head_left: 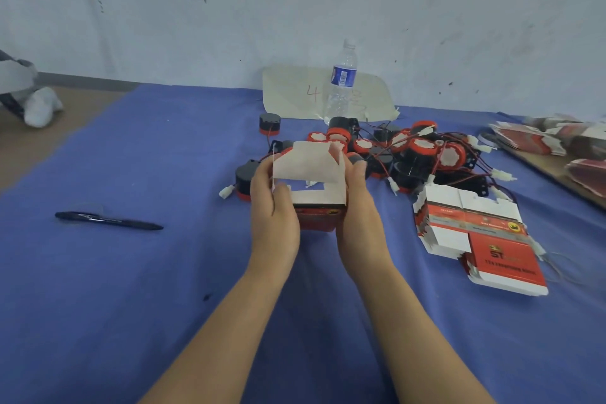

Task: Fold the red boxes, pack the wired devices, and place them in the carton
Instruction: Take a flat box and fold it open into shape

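A half-folded red box point(316, 218) sits between my hands over the blue cloth, its white inner flaps point(306, 162) standing up and open. My left hand point(273, 207) grips the box's left side, thumb on the front edge. My right hand point(359, 207) holds its right side, fingers curled round the far flap. Behind the box lies a pile of black and red wired devices point(416, 154) with white connectors. A stack of flat red and white boxes point(475, 233) lies to the right. No carton is in view.
A black pen point(108, 220) lies on the blue cloth point(164, 272) at the left. A clear water bottle point(341, 82) stands at the back on a cream sheet point(295, 92). More flat boxes point(557, 141) rest on a board at the far right. One lone device point(269, 124) sits apart.
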Available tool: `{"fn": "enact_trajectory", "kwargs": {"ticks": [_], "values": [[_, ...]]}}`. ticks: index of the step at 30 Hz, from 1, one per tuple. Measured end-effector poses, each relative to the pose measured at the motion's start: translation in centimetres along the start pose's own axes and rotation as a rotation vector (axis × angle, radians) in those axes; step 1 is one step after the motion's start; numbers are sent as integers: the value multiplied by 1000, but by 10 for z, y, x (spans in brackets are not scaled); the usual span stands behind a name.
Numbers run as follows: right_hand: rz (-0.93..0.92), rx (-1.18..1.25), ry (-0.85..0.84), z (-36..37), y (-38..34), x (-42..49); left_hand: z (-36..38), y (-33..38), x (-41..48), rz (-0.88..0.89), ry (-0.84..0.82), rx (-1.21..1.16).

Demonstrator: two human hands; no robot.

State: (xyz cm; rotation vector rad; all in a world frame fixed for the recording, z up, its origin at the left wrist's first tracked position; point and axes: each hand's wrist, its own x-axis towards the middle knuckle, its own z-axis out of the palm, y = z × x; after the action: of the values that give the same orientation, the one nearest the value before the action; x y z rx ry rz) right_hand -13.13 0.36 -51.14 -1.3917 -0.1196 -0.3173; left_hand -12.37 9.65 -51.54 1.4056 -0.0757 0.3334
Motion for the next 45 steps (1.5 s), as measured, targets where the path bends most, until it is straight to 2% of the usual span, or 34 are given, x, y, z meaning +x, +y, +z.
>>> {"fn": "enact_trajectory", "kwargs": {"ticks": [4,8,11,15,21,24,27,33,39,45], "values": [[7,16,58,-7,3,0,1,-1,0,20,-88,49],[-11,75,39,-10,2,1,-1,0,1,63,-126,43],[31,102,14,-9,0,1,0,-1,0,160,-57,63],[67,31,69,-7,4,-2,0,-7,1,273,-3,143],[80,79,111,-9,2,-1,-5,-3,-2,508,-131,255],[56,83,93,-10,1,-2,-3,-9,-3,478,-205,289],[35,38,107,-8,1,-3,-3,-11,0,373,-184,229],[29,-16,114,-7,4,-3,-4,-12,2,265,-176,294],[54,-17,78,-7,4,-3,-3,-12,3,215,-153,263],[72,-147,97,-11,8,-1,-2,-16,5,250,-170,274]]}}
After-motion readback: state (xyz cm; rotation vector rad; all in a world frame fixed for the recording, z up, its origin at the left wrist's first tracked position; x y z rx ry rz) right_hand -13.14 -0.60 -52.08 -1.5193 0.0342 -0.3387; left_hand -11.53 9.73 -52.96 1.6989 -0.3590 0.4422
